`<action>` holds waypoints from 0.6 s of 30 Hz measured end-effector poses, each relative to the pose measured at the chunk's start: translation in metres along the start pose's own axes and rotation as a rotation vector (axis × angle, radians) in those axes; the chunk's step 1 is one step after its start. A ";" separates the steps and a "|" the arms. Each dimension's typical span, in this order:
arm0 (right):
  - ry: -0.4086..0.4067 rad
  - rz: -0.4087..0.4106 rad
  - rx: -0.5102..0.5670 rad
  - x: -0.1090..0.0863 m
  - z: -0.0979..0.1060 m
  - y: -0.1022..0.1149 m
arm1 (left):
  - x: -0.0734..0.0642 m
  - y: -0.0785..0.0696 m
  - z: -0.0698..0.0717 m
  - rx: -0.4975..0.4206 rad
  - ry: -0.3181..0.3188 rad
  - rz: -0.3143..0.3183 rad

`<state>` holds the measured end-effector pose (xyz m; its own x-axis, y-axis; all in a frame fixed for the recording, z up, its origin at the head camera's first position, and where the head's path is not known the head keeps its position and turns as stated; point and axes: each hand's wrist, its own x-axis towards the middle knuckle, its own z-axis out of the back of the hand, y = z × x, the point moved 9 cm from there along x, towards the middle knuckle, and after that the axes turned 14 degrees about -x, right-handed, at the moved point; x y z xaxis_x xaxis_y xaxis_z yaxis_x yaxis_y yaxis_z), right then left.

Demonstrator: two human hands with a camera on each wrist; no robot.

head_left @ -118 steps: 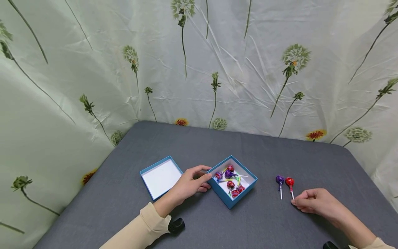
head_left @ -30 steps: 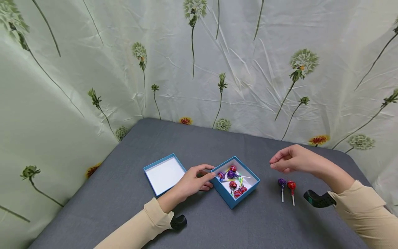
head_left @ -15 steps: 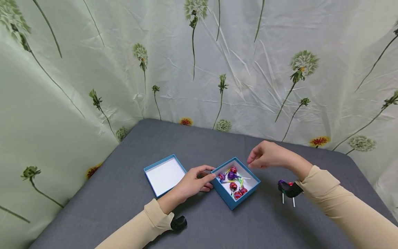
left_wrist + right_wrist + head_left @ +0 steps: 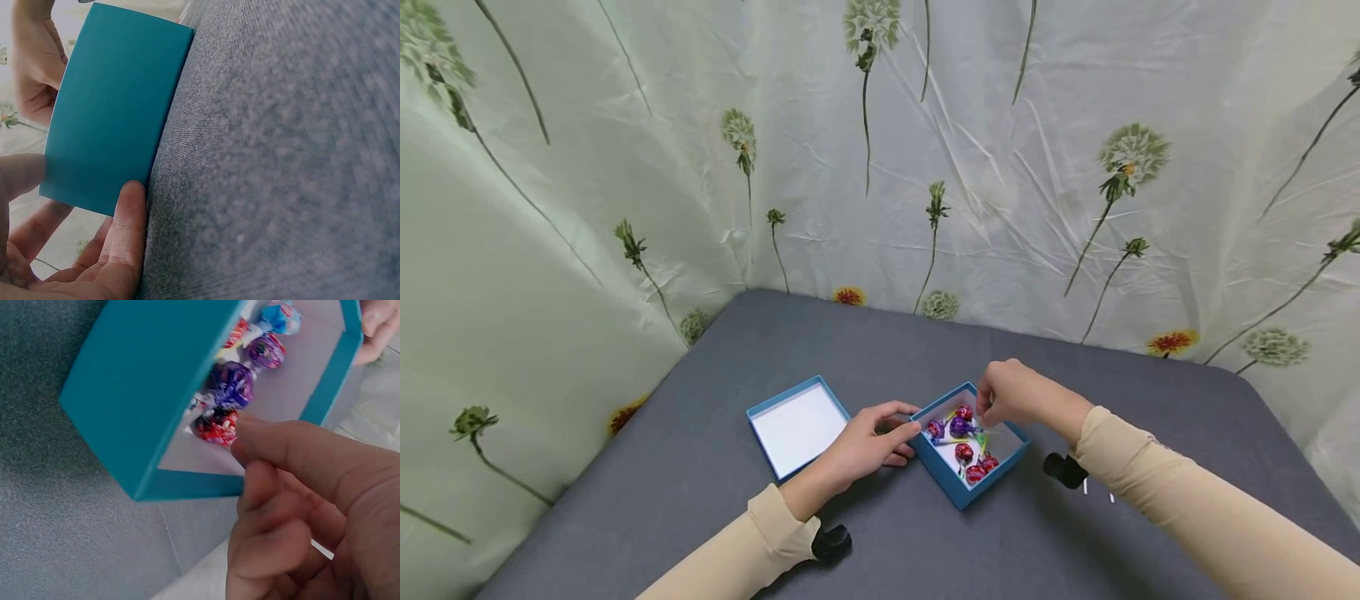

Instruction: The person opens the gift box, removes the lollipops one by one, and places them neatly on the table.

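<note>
A blue box [image 4: 951, 475] with a white inside stands open-topped on the grey table, holding several wrapped lollipops, among them a purple lollipop [image 4: 959, 427] and a red lollipop [image 4: 963, 452]. My left hand [image 4: 867, 442] grips the box at its left corner, with the thumb at the rim and the other fingers against the side. My right hand [image 4: 1018, 393] reaches over the back right wall. In the right wrist view its loosely curled fingers are close to a red lollipop [image 4: 215, 427]; no stick shows between them, and whether the thumb touches the candy is unclear.
Left of the box lies its shallow blue lid [image 4: 797, 429], white inside up. Two lollipops on the table at the right are mostly behind my right sleeve [image 4: 1150, 483]; only their white sticks [image 4: 1112, 497] show. A flowered curtain [image 4: 820, 225] hangs behind the table.
My right hand has left the red lollipop, now laid beside the purple one on the table, and swung left, then down into the box. My left hand has stayed on the box.
</note>
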<state>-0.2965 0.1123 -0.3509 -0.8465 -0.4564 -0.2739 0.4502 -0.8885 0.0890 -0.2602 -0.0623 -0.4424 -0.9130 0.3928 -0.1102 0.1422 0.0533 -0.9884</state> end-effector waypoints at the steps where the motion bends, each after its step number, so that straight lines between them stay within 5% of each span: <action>1: -0.003 0.002 -0.008 0.000 -0.001 0.001 | -0.001 0.000 0.000 -0.002 -0.001 0.001; 18: -0.020 -0.051 -0.135 0.002 -0.015 0.009 | -0.002 0.001 0.000 -0.006 0.008 0.002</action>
<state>-0.2901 0.1036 -0.3647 -0.8743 -0.4129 -0.2552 0.4393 -0.8967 -0.0545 -0.2582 -0.0631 -0.4430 -0.9096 0.4002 -0.1116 0.1468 0.0581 -0.9875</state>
